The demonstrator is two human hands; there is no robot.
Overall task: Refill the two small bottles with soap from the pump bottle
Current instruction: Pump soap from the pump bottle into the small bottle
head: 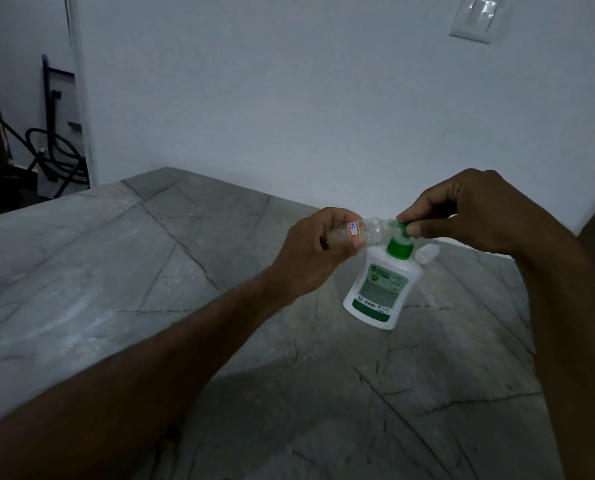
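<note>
Second small bottle (426,253) half behind pump bottle (379,289)

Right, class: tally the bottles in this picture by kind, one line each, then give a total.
Small clear plastic bottles: 2, one with a red-edged sticker held in the left hand, one lying behind the pump bottle.
White plastic pump bottles with green top: 1.
Total: 3 bottles.

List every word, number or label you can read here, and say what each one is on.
"1C": on the small red-bordered sticker on the small clear bottle held in the left hand.
Green label on the white pump bottle: print too small and blurred to read.
Nothing else legible.
</note>
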